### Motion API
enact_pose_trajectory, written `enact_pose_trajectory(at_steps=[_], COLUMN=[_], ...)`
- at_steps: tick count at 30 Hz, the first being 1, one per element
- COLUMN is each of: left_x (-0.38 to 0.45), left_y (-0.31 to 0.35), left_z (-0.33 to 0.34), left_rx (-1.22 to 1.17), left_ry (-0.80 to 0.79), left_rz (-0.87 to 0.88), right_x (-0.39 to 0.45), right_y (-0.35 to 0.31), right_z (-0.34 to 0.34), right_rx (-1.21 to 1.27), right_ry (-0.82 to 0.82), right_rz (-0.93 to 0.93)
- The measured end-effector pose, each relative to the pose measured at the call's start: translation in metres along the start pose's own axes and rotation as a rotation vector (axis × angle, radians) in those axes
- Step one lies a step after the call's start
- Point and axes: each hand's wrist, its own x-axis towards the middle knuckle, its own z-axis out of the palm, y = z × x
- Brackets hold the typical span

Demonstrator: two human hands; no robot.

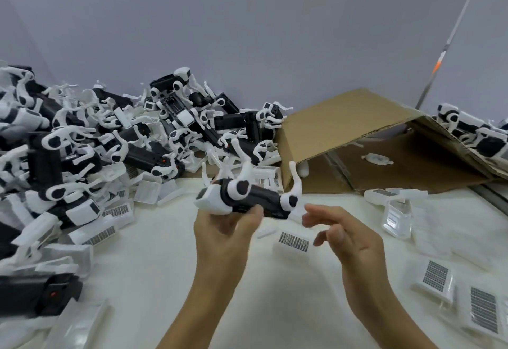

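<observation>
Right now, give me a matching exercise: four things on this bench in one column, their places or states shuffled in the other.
Things:
1. toy robot dog
2. right hand
3. cardboard box
4. pile of toy robot dogs

Places or states:
A. lying on its side at the far right, open
B. heaped at the left
C. gripped in the left hand
D. fingers relaxed, holding nothing

Pairs: 1-C, 2-D, 3-A, 4-B.

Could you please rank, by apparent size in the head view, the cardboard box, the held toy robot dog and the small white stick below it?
1. cardboard box, largest, though farther from the camera.
2. toy robot dog, gripped by the left hand.
3. white stick, clearly smallest.
</observation>
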Motion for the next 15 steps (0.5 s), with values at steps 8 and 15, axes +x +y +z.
enact_pose_trajectory(at_steps=[8, 15], left_x=[-0.005, -0.005], left_y=[0.006, 0.000], left_z=[-0.001, -0.002], left_rx=[-0.736, -0.615], left_ry=[-0.143, -0.169], left_rz=[-0.680, -0.804], right_x=[-0.009, -0.011], right_y=[0.005, 0.009], right_z=[0.007, 0.011], right_rx=[-0.201, -0.256], right_ry=[-0.311, -0.276], right_rz=[-0.123, -0.310])
